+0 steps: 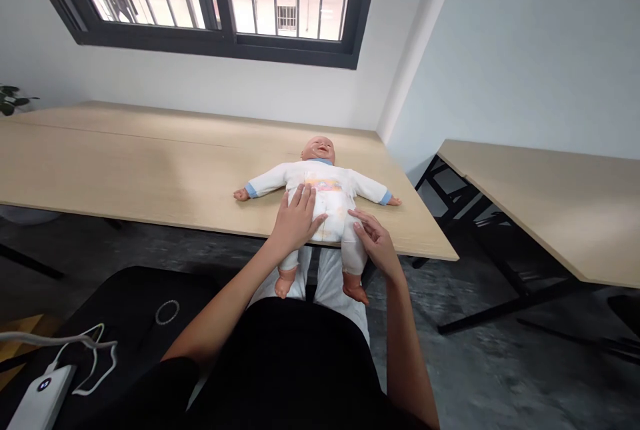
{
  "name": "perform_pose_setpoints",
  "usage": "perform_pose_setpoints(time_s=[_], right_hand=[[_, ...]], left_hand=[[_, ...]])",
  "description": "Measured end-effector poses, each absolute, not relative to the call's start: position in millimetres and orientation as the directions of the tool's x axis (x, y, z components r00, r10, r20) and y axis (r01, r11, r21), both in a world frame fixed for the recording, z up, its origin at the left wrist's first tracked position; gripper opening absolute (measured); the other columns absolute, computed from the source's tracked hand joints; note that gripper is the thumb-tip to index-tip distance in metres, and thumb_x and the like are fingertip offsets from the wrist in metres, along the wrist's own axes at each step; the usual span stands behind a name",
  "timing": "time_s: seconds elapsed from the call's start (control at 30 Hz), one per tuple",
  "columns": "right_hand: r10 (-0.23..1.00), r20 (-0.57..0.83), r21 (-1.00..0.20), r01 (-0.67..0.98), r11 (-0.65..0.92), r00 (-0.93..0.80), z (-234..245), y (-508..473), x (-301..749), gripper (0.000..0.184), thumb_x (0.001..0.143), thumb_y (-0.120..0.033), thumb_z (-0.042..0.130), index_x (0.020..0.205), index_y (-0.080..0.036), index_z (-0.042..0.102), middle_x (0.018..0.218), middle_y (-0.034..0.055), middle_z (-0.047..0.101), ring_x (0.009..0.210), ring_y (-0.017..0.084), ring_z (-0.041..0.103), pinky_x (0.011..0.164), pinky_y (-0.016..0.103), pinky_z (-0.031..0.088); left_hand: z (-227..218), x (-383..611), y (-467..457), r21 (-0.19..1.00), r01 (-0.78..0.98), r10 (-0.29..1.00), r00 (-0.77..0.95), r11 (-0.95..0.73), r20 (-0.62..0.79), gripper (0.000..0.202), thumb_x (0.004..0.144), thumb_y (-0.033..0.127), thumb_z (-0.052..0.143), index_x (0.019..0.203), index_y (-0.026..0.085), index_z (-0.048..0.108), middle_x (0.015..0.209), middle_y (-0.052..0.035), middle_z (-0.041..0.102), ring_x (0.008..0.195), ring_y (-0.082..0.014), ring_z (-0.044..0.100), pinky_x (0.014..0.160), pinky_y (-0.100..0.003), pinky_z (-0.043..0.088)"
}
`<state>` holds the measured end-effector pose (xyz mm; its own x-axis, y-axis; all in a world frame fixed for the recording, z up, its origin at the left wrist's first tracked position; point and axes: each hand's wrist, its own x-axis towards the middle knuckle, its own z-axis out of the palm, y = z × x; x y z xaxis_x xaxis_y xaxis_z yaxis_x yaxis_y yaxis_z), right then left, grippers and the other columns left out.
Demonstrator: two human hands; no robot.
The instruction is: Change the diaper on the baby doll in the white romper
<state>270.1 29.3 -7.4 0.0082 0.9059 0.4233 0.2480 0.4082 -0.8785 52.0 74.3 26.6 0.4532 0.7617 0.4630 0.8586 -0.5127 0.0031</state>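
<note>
A baby doll [325, 180] in a white suit with blue cuffs and collar lies on its back on a pale wood table [150, 170]. Its arms spread sideways, and its bare-footed legs hang over the near table edge. My left hand [295, 220] rests flat on the doll's belly with its fingers apart. My right hand [375, 241] touches the doll's thigh from the right side, fingers slightly curled on the white cloth. Whether those fingers grip the cloth is unclear.
A second wood table [540, 210] on black metal legs stands to the right. A white power bank [43, 400] with a white cable lies on a black surface at lower left. A barred window is overhead, a plant shows at far left, and the floor is grey concrete.
</note>
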Motion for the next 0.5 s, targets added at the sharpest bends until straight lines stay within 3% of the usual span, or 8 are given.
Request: perform_pose_setpoints(time_s=[0.27, 0.4, 0.5], right_hand=[[0.946, 0.32, -0.926, 0.192, 0.325, -0.057, -11.6, 9.5, 274.3, 0.065, 0.088, -0.046, 0.072, 0.146, -0.026, 0.051, 0.154, 0.0081, 0.047, 0.142, 0.025, 0.046, 0.124, 0.044, 0.035], [0.952, 0.302, -0.943, 0.128, 0.307, -0.051, -12.5, 2.6, 273.6, 0.065, 0.089, -0.043, 0.074, 0.147, -0.025, 0.049, 0.155, 0.0075, 0.047, 0.144, 0.024, 0.045, 0.125, 0.041, 0.034], [0.953, 0.298, -0.947, 0.107, 0.303, -0.057, -12.2, 1.9, 273.2, 0.064, 0.089, -0.041, 0.074, 0.146, -0.025, 0.049, 0.154, 0.0073, 0.047, 0.144, 0.023, 0.045, 0.126, 0.041, 0.032]], left_hand=[[9.0, 41.2, 50.1, 0.028, 0.853, 0.739, 0.435, -0.522, 0.514, 0.063, 0.104, 0.043, 0.037, 0.158, 0.011, 0.035, 0.164, -0.0173, 0.033, 0.153, -0.0355, 0.028, 0.12, -0.055, 0.032], [-4.5, 27.2, 32.2, 0.136, 0.807, 0.718, 0.418, -0.575, 0.556, 0.061, 0.104, 0.041, 0.037, 0.158, 0.012, 0.034, 0.163, -0.0146, 0.034, 0.156, -0.0319, 0.023, 0.122, -0.051, 0.031], [-11.6, 15.6, 16.0, 0.289, 0.727, 0.724, 0.396, -0.623, 0.564, 0.058, 0.104, 0.039, 0.039, 0.157, 0.015, 0.038, 0.161, -0.0124, 0.039, 0.156, -0.0296, 0.021, 0.123, -0.051, 0.031]])
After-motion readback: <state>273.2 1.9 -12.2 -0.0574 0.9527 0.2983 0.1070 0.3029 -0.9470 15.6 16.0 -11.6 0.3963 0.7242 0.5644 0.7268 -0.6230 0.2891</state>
